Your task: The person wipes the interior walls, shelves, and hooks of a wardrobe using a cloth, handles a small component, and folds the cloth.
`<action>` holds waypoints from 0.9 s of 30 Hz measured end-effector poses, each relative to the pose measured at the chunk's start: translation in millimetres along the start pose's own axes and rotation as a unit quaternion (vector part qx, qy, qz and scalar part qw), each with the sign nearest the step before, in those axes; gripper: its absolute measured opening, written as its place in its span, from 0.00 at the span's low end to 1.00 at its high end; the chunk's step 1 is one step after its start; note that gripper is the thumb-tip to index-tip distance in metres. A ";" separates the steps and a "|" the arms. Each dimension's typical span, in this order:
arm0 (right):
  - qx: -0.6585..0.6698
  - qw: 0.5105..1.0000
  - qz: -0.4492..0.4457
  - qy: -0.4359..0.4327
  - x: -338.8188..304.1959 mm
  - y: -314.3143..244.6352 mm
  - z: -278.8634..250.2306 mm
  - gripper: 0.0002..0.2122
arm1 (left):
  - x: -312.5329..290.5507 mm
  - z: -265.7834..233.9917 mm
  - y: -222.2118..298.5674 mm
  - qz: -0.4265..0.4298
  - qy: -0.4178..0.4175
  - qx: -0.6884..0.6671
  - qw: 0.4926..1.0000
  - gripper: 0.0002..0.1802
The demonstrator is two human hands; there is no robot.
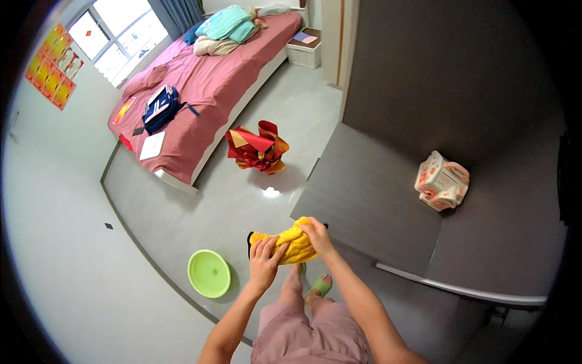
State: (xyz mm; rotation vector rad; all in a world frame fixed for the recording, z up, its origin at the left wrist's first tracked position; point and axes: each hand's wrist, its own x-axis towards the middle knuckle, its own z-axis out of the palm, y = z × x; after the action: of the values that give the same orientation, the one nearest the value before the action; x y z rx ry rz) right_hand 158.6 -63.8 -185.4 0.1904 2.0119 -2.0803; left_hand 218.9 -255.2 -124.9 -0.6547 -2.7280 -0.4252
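In front of my body, a bunched yellow cloth with dark edging (295, 246) is held up between my hands. My left hand (264, 262) grips its left part, fingers curved over the top. Closed on the cloth's right end is my right hand (317, 235), its thumb side up. Folds in the cloth hide what lies under the fingers. Below and to the left, a light green basin (207, 267) rests on the floor, apart from both hands; a small dark patch shows at its bottom.
A red and gold wrapped bouquet (259, 148) stands on the tiled floor ahead. Beyond it is a bed with pink bedding (209, 91), bearing a blue bag (160, 109) and a white laptop (152, 146). On the right, a grey shelf (376, 188) holds a white-and-pink house-shaped object (438, 176).
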 end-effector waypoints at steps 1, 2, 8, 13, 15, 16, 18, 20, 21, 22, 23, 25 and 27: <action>0.120 0.993 0.020 0.000 -23.6 -11.3 -12.8 0.22 | 2.6 -2.7 6.9 0.009 0.013 -0.018 1.000 0.23; 0.240 0.970 0.042 0.004 -46.6 -22.0 -28.5 0.23 | 8.9 -5.7 19.4 0.016 0.012 -0.022 1.000 0.23; 0.082 0.996 0.040 -0.017 -149.9 -23.7 -151.1 0.29 | 64.8 10.9 102.7 -0.006 -0.014 -0.407 0.914 0.26; 0.141 0.977 -0.009 0.158 -223.9 -30.9 -157.4 0.24 | 60.7 69.4 163.2 -0.171 -0.160 -0.692 0.682 0.19; 0.125 0.958 -0.032 0.254 -241.0 -20.8 -157.2 0.23 | 50.4 87.4 187.3 -0.239 -0.234 -0.732 0.593 0.19; 0.107 0.936 -0.054 0.332 -245.8 -19.3 -159.3 0.21 | 48.5 94.0 199.2 -0.311 -0.291 -0.754 0.500 0.19; 0.103 0.908 -0.056 0.402 -246.8 -22.8 -175.6 0.19 | 52.2 110.5 222.8 -0.356 -0.336 -0.745 0.454 0.20; 0.035 0.875 -0.095 0.473 -238.5 -1.7 -203.5 0.20 | 68.3 130.0 249.4 -0.368 -0.340 -0.806 0.317 0.22; -0.042 0.854 -0.053 0.516 -225.9 8.4 -215.4 0.22 | 72.4 145.3 254.1 -0.340 -0.319 -0.787 0.403 0.24; -0.121 0.823 -0.008 0.554 -216.7 16.2 -227.4 0.25 | 78.1 156.4 256.4 -0.240 -0.287 -0.740 0.558 0.24; -0.340 0.753 0.026 0.563 -209.3 26.2 -232.4 0.31 | 80.3 161.8 250.7 -0.216 -0.274 -0.701 0.622 0.25; -0.441 0.736 0.044 0.512 -204.6 28.4 -229.6 0.35 | 86.4 162.2 231.0 -0.188 -0.248 -0.644 0.699 0.23; -0.525 0.732 0.038 0.433 -198.9 29.3 -230.2 0.38 | 88.5 159.7 201.5 -0.111 -0.231 -0.553 0.793 0.21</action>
State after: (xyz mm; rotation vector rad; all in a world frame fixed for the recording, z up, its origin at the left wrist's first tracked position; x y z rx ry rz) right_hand 340.9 181.1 -172.1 1.1101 3.2259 -0.4429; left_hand 204.9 6.8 -196.0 -0.7248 -2.7368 -2.2722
